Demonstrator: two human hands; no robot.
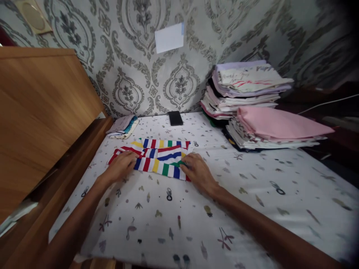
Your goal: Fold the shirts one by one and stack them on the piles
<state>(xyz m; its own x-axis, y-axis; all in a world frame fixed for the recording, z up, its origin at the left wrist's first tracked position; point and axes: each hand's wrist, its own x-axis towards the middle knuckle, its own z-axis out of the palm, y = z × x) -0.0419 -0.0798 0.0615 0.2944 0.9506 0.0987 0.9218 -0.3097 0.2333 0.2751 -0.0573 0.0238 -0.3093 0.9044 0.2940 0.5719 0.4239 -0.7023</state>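
Observation:
A striped garment [159,165] in red, blue, yellow, green and white lies partly folded on the printed white sheet, its layers overlapping unevenly. At its left end, my left hand [121,166] has its fingers curled onto the fabric. My right hand [199,171] pinches the garment's right edge between thumb and fingers. The fingertips of both hands partly cover the cloth. Both forearms reach in from the bottom of the view.
A dark flat phone-like object [175,118] lies near the patterned wall. Folded clothes [123,127] sit at the back left, beside a wooden panel [47,108]. Tall folded stacks [249,89] stand at the back right, with a pink folded cloth [280,122] in front.

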